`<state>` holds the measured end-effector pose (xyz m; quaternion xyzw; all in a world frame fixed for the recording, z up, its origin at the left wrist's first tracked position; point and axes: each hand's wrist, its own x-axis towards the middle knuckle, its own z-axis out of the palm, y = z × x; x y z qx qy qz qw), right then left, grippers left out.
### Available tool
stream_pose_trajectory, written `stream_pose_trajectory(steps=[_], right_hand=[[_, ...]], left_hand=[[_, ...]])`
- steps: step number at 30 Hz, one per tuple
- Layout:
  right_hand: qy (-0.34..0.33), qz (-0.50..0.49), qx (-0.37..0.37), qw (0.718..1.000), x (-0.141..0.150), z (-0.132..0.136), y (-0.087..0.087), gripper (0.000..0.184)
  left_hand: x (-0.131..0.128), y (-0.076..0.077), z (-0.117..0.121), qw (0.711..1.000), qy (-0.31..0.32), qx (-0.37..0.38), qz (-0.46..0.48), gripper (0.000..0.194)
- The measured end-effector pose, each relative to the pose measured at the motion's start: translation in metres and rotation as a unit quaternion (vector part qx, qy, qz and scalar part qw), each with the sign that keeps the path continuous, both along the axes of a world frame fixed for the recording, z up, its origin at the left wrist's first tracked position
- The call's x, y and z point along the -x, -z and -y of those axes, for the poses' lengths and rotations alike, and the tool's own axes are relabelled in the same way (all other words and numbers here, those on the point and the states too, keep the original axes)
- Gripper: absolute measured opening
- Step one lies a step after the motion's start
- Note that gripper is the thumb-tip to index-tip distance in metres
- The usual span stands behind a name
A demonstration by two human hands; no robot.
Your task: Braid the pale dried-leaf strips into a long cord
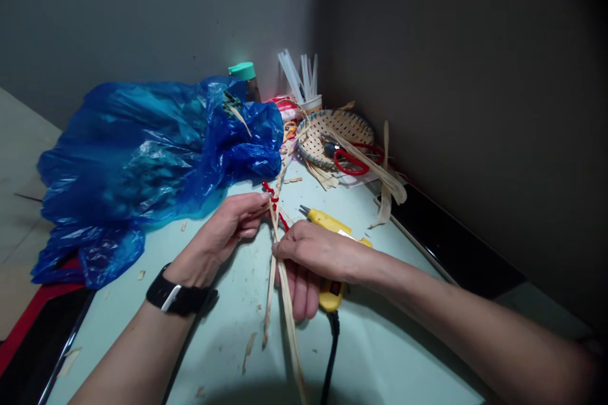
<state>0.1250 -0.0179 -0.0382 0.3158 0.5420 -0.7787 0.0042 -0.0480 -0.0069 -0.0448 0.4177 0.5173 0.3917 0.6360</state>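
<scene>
While a pale tabletop [228, 342] forms the base, a blue plastic bag [142, 139] lies at far left and a woven basket [339, 123] at far right. The left hand's [232, 224] grip is pinched on dry straw strips [287, 304]; the right hand's [323, 250] grip is clamped on them lower down, beside a yellow glue gun [327, 221]. The strips hang above the tabletop, with red cord [275, 200] at the left fingertips.

The light is dim and cool. The plain dark-grey wall [456, 63] at two o'clock sinks nearly to black — the smooth blue-grey wall [199, 0] at eleven is paler. Glare streaks the crumpled glossy blue plastic bag [161, 139] at nine; soft shadow dulls the flat pale-green tabletop [242, 386] at six.
</scene>
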Motion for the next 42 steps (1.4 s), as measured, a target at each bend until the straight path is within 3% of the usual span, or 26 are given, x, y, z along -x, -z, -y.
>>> stream_pose_trajectory(steps=[5,11,17,20,22,24,25,26,34,42], right_hand=[[0.024,-0.005,-0.031,0.999,-0.001,0.001,0.005,0.039],[0.0,0.006,-0.035,0.999,-0.001,0.002,0.004,0.044],[-0.048,0.006,-0.08,0.996,-0.001,0.005,0.002,0.054],[-0.02,0.023,-0.145,0.989,-0.005,0.004,0.0,0.054],[0.058,0.042,-0.288,0.955,-0.008,-0.001,-0.003,0.046],[0.143,0.072,-0.448,0.879,-0.011,-0.008,-0.007,0.033],[0.164,0.087,-0.502,0.844,-0.012,-0.012,-0.008,0.027],[0.165,0.097,-0.528,0.827,-0.012,-0.016,-0.009,0.025],[0.109,0.121,-0.557,0.815,-0.001,-0.027,-0.006,0.019],[0.1,0.131,-0.53,0.832,0.0,-0.036,-0.013,0.023]], left_hand=[[0.002,0.002,0.0,0.998,0.015,-0.016,-0.06,0.023],[-0.001,0.002,0.001,0.997,0.001,-0.008,-0.074,0.021],[-0.003,0.004,0.002,0.995,-0.027,-0.014,-0.094,0.022],[-0.003,0.006,0.002,0.995,-0.036,-0.023,-0.091,0.021],[-0.003,0.008,0.002,0.995,-0.04,-0.034,-0.09,0.02],[-0.005,0.01,0.002,0.994,-0.041,-0.048,-0.091,0.019],[-0.006,0.01,0.002,0.993,-0.04,-0.056,-0.093,0.019],[-0.007,0.01,0.002,0.993,-0.04,-0.064,-0.095,0.018],[-0.011,0.002,0.003,0.989,-0.036,-0.103,-0.102,0.019],[-0.011,0.004,0.003,0.987,-0.019,-0.114,-0.115,0.016]])
